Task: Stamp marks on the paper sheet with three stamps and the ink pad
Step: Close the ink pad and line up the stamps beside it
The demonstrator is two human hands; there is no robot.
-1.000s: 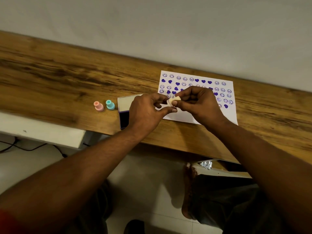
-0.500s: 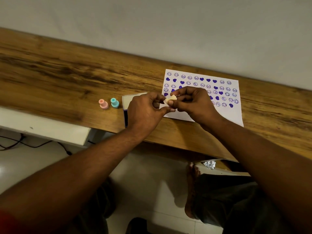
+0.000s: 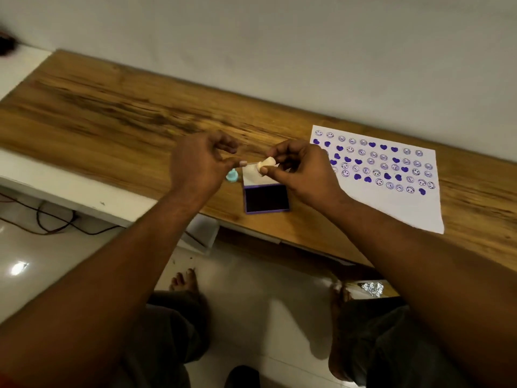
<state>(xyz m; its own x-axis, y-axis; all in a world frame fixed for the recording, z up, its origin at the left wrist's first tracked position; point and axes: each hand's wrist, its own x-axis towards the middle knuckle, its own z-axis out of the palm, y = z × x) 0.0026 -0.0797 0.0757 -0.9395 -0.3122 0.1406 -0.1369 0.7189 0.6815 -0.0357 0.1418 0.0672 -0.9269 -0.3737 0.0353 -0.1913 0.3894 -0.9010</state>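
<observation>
A: What do we see in the hands?

B: We see the right hand (image 3: 303,170) pinching a small cream-coloured plastic stamp (image 3: 265,165) between thumb and fingertips, held up just above the open lid of the purple rectangular ink pad (image 3: 265,198). The left hand (image 3: 197,166) is loosely curled, its fingers half closed around nothing we can make out, with one fingertip reaching toward the stamp; we cannot tell whether it touches.

A: And where do we find the rest?

B: The ink pad lies open on the brown wood-grain bench (image 3: 112,113), near the front edge, between the two wrists. A small teal plastic stamp (image 3: 232,175) stands on the bench just left of the pad, partly hidden by the left hand. We cannot see a third stamp. The white paper sheet (image 3: 391,197) lies flat to the right of the pad, its upper part filled with rows of purple smiley faces and hearts, its lower strip blank. The right hand overlaps the sheet's left edge.

A: Below the bench?

B: We see a pale tiled floor (image 3: 251,289) and bare feet.
</observation>
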